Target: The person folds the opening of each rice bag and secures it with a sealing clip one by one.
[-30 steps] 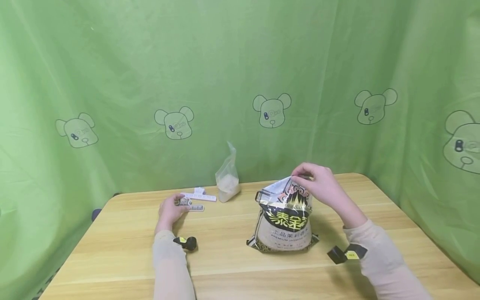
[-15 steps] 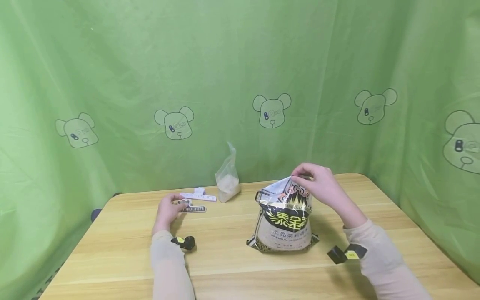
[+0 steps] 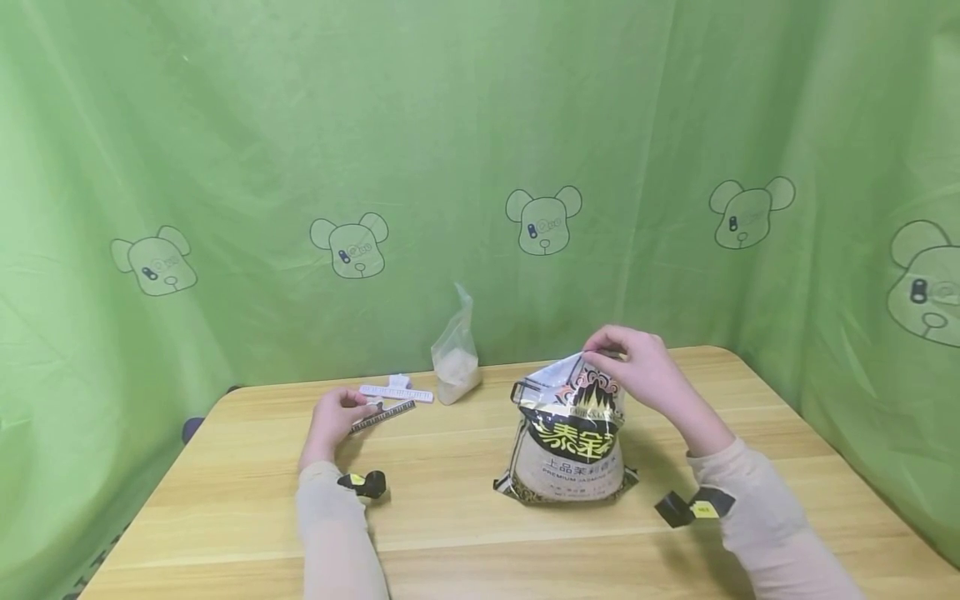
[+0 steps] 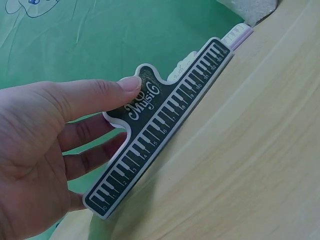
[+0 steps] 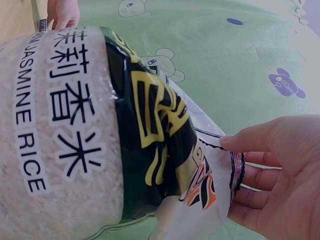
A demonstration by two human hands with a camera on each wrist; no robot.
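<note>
My left hand (image 3: 333,419) pinches a black clip (image 4: 155,125) by its handle, thumb in front and fingers behind. White piano keys, ruler numbers and the word "Music" are printed on it. In the left wrist view the clip tilts up to the right, close over the table. At the right, my right hand (image 3: 636,367) pinches the gathered top of a bag of jasmine rice (image 3: 573,454), which stands upright on the table. The bag's top edge (image 5: 237,172) is folded between thumb and fingers in the right wrist view.
A pale lilac clip (image 3: 397,392) lies on the table just behind the black one. Beside it, near the back edge, stands a small clear plastic bag (image 3: 456,371) with white contents. A green curtain (image 3: 450,125) hangs behind the wooden table (image 3: 442,533).
My left hand has drawn back slightly to the left with the black clip, which has turned from nearly level to slanting. The right hand and rice bag stay as they were.
</note>
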